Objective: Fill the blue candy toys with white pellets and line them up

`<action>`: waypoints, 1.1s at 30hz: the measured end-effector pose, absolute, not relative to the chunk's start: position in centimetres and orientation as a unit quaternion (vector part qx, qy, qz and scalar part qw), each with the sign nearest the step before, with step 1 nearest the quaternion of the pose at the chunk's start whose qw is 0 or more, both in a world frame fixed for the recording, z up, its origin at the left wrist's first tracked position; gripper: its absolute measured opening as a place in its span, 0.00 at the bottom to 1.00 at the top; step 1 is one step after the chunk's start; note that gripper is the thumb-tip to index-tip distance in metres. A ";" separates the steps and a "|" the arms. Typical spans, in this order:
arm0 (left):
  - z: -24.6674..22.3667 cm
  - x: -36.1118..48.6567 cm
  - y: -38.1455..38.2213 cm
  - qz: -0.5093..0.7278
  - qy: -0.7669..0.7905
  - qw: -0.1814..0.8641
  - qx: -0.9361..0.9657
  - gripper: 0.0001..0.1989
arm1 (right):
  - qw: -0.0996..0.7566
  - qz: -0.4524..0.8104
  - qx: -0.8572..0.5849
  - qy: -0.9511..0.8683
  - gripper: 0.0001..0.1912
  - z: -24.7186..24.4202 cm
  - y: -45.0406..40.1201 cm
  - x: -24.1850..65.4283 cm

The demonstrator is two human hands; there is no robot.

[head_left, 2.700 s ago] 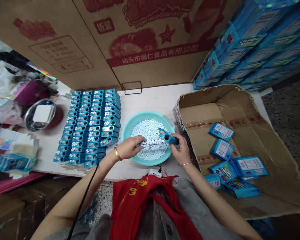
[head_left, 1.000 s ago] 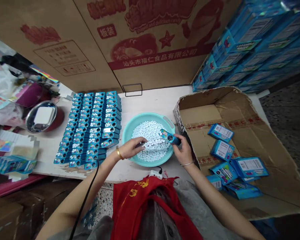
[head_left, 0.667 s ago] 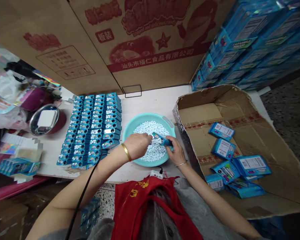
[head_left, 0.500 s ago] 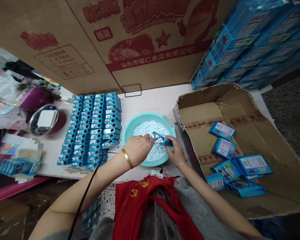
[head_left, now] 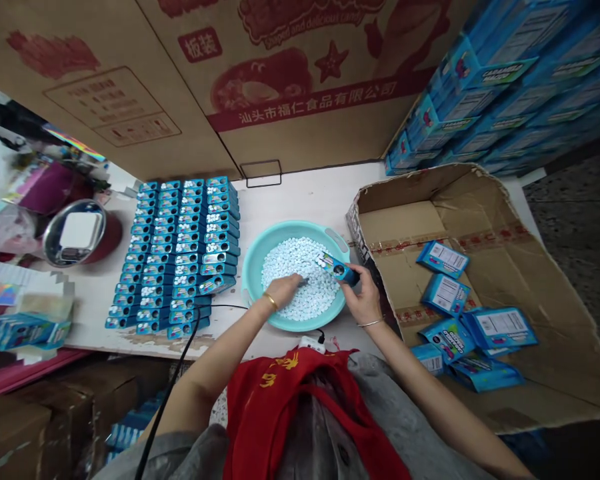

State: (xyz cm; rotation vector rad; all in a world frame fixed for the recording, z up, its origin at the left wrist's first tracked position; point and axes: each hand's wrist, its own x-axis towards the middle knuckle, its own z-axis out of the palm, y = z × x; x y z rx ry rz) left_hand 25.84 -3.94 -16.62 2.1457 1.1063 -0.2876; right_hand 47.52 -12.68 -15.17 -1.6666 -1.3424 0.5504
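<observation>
Head-worn view, forward and down onto the white table

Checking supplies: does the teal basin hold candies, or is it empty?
Not empty: the teal basin holds a wide heap of small pale-blue candies covering most of its floor.

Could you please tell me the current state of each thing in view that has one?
left hand, fingers down at the white mints
right hand, gripping the blue tin
blue tin, held tilted above the basin
teal basin, on the table, holding mints
white mints, loose and heaped
rows of tins, lined up on the table
cardboard box, open, with blue packs inside
</observation>
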 end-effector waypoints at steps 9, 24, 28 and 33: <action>-13.4 22.8 -4.6 0.037 0.353 0.525 0.773 0.13 | 0.462 0.228 -0.682 -0.518 0.18 -14.9 -12.9 48.0; 3.9 28.0 -4.4 -0.208 0.340 0.126 0.908 0.12 | 0.451 0.228 -0.623 -0.597 0.19 -15.8 -13.2 45.4; 3.1 26.8 -3.8 -0.181 0.371 0.107 0.905 0.12 | 0.455 0.228 -0.633 -0.583 0.19 -16.0 -13.2 45.8; -6.1 23.4 -1.5 -0.179 0.444 0.148 0.865 0.12 | 0.457 0.235 -0.646 -0.564 0.19 -16.0 -13.1 46.8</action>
